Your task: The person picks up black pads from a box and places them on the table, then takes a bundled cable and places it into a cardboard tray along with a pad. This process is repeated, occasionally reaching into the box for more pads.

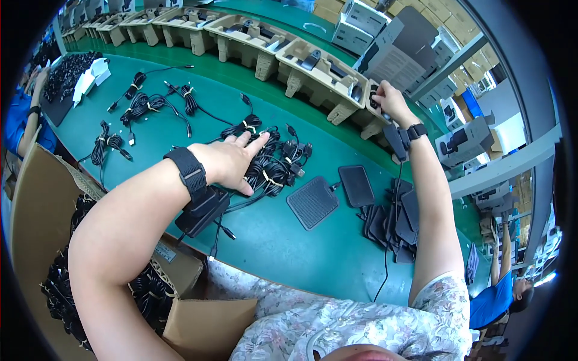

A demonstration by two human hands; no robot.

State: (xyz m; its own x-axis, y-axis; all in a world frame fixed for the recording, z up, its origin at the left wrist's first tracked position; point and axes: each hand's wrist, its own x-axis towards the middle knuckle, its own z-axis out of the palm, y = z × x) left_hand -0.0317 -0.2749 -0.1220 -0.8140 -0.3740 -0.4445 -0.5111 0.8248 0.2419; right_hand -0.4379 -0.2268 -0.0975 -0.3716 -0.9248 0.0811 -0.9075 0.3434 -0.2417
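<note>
My left hand (232, 161) lies with fingers spread over a pile of tied black cable bundles (271, 171) on the green table. More coiled cables (144, 107) are scattered to its left. Out at the far right, my right hand (390, 101) reaches into the end moulded cardboard tray (376, 114). Its fingers are closed at a small dark item that they mostly cover. Black straps with dark boxes sit on both wrists. Between the hands lie two flat black rectangular pads (313, 203), with a stack of similar dark pieces (391, 224) under my right forearm.
A row of cardboard trays (253, 37) with black parts runs along a green belt (241, 69) beyond the table. An open carton of cables (30, 192) stands at my left. White boxes (355, 30) and a metal frame (506, 165) are on the right. Other people work at both sides.
</note>
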